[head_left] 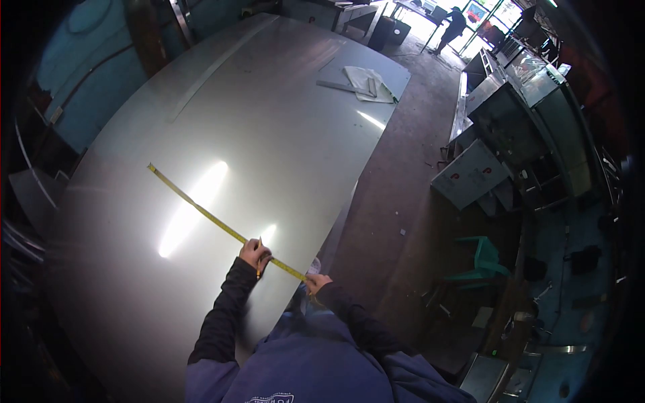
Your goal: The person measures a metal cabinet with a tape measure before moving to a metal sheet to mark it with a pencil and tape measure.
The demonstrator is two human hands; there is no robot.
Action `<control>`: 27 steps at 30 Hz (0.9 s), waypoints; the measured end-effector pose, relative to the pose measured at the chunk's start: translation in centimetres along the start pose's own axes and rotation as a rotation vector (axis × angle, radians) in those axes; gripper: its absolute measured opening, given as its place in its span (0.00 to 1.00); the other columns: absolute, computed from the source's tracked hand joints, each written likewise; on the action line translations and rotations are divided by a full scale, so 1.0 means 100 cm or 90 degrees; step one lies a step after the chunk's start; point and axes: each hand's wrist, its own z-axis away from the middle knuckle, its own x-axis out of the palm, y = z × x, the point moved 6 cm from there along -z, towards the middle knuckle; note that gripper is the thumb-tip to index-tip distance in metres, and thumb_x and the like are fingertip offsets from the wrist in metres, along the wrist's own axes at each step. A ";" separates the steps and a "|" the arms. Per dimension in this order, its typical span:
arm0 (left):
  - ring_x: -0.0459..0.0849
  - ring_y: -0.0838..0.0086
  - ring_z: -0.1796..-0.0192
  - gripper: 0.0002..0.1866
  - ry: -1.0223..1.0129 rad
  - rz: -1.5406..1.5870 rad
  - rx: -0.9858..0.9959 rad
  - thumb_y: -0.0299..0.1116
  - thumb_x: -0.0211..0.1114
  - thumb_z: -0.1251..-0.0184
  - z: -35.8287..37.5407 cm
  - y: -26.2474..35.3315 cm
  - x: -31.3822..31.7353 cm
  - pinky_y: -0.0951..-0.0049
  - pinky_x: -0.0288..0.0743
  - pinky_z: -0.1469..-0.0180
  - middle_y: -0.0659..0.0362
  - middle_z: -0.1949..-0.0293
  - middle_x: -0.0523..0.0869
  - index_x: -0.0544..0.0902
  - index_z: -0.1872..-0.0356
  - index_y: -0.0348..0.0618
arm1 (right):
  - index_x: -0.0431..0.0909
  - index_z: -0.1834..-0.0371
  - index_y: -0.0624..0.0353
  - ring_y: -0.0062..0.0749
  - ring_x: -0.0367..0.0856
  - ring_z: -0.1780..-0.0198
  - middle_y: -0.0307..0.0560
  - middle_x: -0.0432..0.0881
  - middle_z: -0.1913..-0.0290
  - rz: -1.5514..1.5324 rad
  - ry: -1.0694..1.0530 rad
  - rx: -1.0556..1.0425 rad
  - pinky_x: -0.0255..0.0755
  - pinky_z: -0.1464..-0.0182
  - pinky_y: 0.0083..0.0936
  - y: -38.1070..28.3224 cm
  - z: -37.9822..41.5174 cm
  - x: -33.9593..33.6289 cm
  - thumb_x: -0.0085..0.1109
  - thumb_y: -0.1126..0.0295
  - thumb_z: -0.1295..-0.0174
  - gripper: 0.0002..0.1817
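Note:
A yellow tape measure [213, 218] lies extended across the large shiny metal sheet [282, 134], running from the sheet's middle left to its near right edge. My left hand [254, 254] is closed over the tape, with what looks like a pencil [259, 273] in its fingers, the orange end poking out below. At the sheet's edge, my right hand [318, 283] pinches the near part of the tape. Whether the tape's case sits inside that hand is hidden.
Towards the far right corner of the sheet lie a metal square [346, 88] and a white sheet of plastic or paper [369, 77]. A green plastic chair [480, 258] and a leaning panel [472, 176] stand across the aisle. A person [454, 30] stands near the far doorway.

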 end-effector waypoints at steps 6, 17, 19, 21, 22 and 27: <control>0.77 0.55 0.58 0.11 -0.013 0.003 -0.016 0.36 0.74 0.50 0.000 0.000 0.000 0.58 0.74 0.58 0.51 0.63 0.76 0.82 0.67 0.47 | 0.81 0.52 0.54 0.40 0.86 0.67 0.46 0.86 0.69 0.007 -0.018 -0.006 0.79 0.60 0.35 0.000 0.000 0.001 0.50 0.58 0.33 0.16; 0.76 0.55 0.56 0.12 -0.025 0.001 -0.017 0.37 0.75 0.51 0.001 -0.005 0.004 0.58 0.74 0.55 0.51 0.62 0.77 0.82 0.67 0.48 | 0.80 0.55 0.56 0.37 0.86 0.68 0.45 0.85 0.71 -0.005 0.003 -0.034 0.78 0.63 0.34 0.000 0.001 0.003 0.49 0.59 0.32 0.15; 0.76 0.55 0.56 0.13 -0.030 -0.002 -0.026 0.37 0.75 0.51 0.001 -0.007 0.006 0.58 0.74 0.55 0.51 0.62 0.77 0.82 0.67 0.48 | 0.80 0.55 0.56 0.37 0.86 0.68 0.45 0.85 0.71 -0.003 0.014 -0.048 0.78 0.62 0.34 0.007 -0.002 0.007 0.49 0.59 0.32 0.15; 0.76 0.55 0.56 0.13 -0.028 -0.009 -0.023 0.37 0.75 0.51 0.001 -0.007 0.006 0.58 0.74 0.55 0.51 0.62 0.77 0.82 0.67 0.48 | 0.80 0.55 0.56 0.37 0.86 0.68 0.45 0.85 0.71 -0.001 0.026 -0.062 0.78 0.62 0.34 0.008 -0.004 0.007 0.49 0.59 0.32 0.15; 0.76 0.55 0.56 0.13 -0.026 -0.016 -0.021 0.37 0.75 0.51 0.001 -0.007 0.007 0.58 0.74 0.55 0.51 0.62 0.77 0.82 0.67 0.48 | 0.80 0.55 0.56 0.37 0.86 0.68 0.45 0.85 0.71 -0.006 0.019 -0.052 0.79 0.62 0.34 0.008 -0.003 0.007 0.49 0.59 0.32 0.15; 0.76 0.55 0.56 0.12 -0.034 -0.013 -0.029 0.38 0.75 0.51 0.000 -0.008 0.007 0.58 0.74 0.55 0.52 0.62 0.76 0.82 0.67 0.48 | 0.80 0.54 0.56 0.36 0.86 0.68 0.45 0.86 0.71 -0.031 -0.020 -0.021 0.79 0.62 0.34 0.005 -0.002 0.005 0.49 0.59 0.31 0.15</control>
